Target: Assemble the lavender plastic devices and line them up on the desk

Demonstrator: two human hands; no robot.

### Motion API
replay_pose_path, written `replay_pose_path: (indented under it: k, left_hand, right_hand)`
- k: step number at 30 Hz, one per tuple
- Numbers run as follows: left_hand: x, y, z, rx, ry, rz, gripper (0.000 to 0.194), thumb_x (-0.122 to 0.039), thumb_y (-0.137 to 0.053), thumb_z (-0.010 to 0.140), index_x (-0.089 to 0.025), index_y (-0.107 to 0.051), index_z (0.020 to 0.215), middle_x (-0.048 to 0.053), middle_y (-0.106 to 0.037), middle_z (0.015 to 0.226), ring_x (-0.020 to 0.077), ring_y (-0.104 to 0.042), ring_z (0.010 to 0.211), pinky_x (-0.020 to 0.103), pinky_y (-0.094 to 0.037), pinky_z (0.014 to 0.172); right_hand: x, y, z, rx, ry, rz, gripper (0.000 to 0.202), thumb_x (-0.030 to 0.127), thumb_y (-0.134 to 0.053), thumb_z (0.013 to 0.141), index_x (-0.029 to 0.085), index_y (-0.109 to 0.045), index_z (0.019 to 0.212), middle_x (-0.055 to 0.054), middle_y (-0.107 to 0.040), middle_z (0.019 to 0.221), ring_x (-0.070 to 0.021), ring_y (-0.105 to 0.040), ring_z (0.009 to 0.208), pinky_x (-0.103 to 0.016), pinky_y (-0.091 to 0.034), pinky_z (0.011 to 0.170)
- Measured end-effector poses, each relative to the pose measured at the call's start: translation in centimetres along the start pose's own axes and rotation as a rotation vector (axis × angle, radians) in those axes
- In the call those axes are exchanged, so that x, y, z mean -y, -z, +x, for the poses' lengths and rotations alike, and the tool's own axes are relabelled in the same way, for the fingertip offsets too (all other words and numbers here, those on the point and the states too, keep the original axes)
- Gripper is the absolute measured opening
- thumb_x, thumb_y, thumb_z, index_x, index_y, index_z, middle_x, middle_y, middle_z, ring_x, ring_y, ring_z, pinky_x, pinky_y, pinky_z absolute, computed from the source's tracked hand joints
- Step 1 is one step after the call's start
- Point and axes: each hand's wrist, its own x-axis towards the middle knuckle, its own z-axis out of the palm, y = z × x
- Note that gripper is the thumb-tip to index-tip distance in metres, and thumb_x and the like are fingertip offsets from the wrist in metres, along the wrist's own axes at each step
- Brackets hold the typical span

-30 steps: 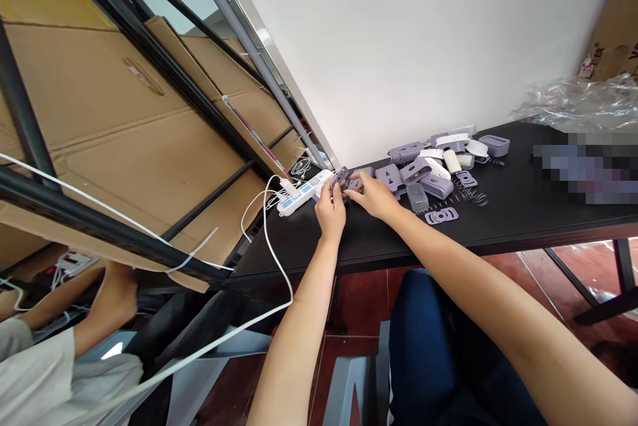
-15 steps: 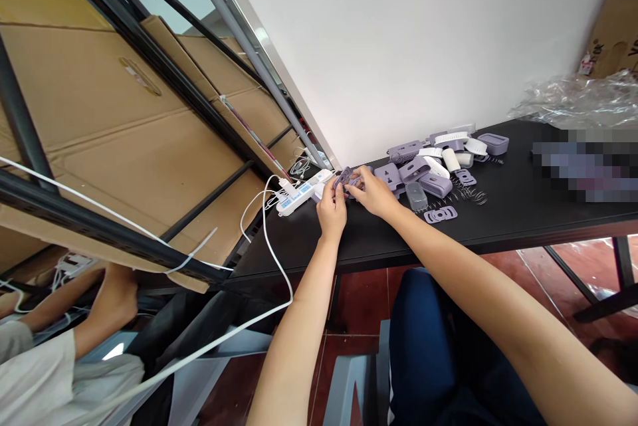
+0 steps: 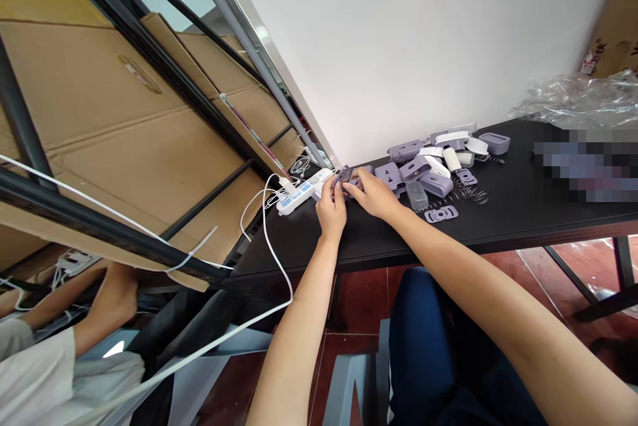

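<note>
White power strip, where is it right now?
In the head view, the white power strip is at the left end of the black table, just left of the left hand.

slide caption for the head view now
Two bare hands hold a small purple part beside a white power strip on a black table.

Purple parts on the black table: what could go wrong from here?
The small purple part at the fingertips of the left hand could slip, as its grip looks like a light pinch. The thin loose springs lie close together and might tangle or roll away. The white cable runs near the left forearm in this view and could get snagged.
</note>
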Motion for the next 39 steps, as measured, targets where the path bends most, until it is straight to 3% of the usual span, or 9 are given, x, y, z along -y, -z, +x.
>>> replay_pose_path:
  k: [6, 12, 17, 30, 34, 39]
  left_hand:
    - [0.0, 0.0, 0.0, 0.002, -0.021, 0.010, 0.044, -0.051, -0.044, 0.104, -0.018, -0.063, 0.126, 0.007, -0.077, 0.094, 0.0172, -0.074, 0.078, 0.030, -0.059, 0.075]
    - [-0.1, 0.0, 0.0, 0.013, -0.002, -0.022, 0.044, -0.052, -0.043, 0.104, -0.019, -0.063, 0.126, 0.008, -0.077, 0.099, 0.0172, -0.074, 0.079, 0.030, -0.059, 0.075]
    - [-0.1, 0.0, 0.0, 0.015, -0.022, -0.017, 0.044, -0.052, -0.044, 0.104, -0.019, -0.063, 0.127, 0.008, -0.077, 0.097, 0.0170, -0.074, 0.077, 0.030, -0.060, 0.074]
    - [0.0, 0.1, 0.0, 0.039, -0.050, 0.059, 0.042, -0.050, -0.046, 0.104, -0.022, -0.063, 0.130, 0.010, -0.077, 0.111, 0.0201, -0.076, 0.090, 0.031, -0.060, 0.079]
    - [0.2, 0.1, 0.0, 0.055, -0.070, 0.048, 0.041, -0.049, -0.046, 0.104, -0.022, -0.064, 0.128, 0.011, -0.076, 0.116, 0.0216, -0.075, 0.100, 0.033, -0.060, 0.085]
    - [0.1, 0.0, -0.1, 0.097, -0.063, 0.006, 0.041, -0.048, -0.044, 0.105, -0.021, -0.064, 0.128, 0.011, -0.075, 0.117, 0.0198, -0.074, 0.098, 0.032, -0.060, 0.084]
  right_hand:
    - [-0.9, -0.6, 0.6, -0.027, 0.080, -0.007, 0.027, 0.039, -0.060, 0.099, 0.019, -0.067, 0.116, -0.007, -0.071, 0.105, -0.0197, -0.065, 0.092, -0.030, -0.046, 0.084]
    - [-0.7, -0.5, 0.5, 0.003, 0.098, -0.027, 0.029, 0.039, -0.053, 0.104, 0.019, -0.069, 0.118, -0.009, -0.073, 0.108, -0.0211, -0.067, 0.096, -0.030, -0.046, 0.086]
    - [-0.5, -0.3, 0.5, 0.029, 0.081, -0.047, 0.030, 0.038, -0.049, 0.106, 0.020, -0.068, 0.119, -0.010, -0.074, 0.115, -0.0228, -0.068, 0.105, -0.030, -0.045, 0.088]
    - [0.9, 0.4, -0.4, 0.071, -0.005, -0.198, 0.034, 0.044, -0.038, 0.108, 0.022, -0.064, 0.110, -0.011, -0.074, 0.115, -0.0280, -0.069, 0.100, -0.032, -0.045, 0.078]
    - [0.8, 0.4, -0.3, 0.087, -0.022, -0.180, 0.035, 0.047, -0.036, 0.108, 0.022, -0.062, 0.111, -0.010, -0.075, 0.113, -0.0283, -0.070, 0.099, -0.033, -0.045, 0.077]
    - [0.6, 0.4, -0.2, 0.084, -0.037, -0.134, 0.037, 0.048, -0.035, 0.108, 0.023, -0.061, 0.114, -0.009, -0.075, 0.111, -0.0290, -0.069, 0.100, -0.034, -0.045, 0.077]
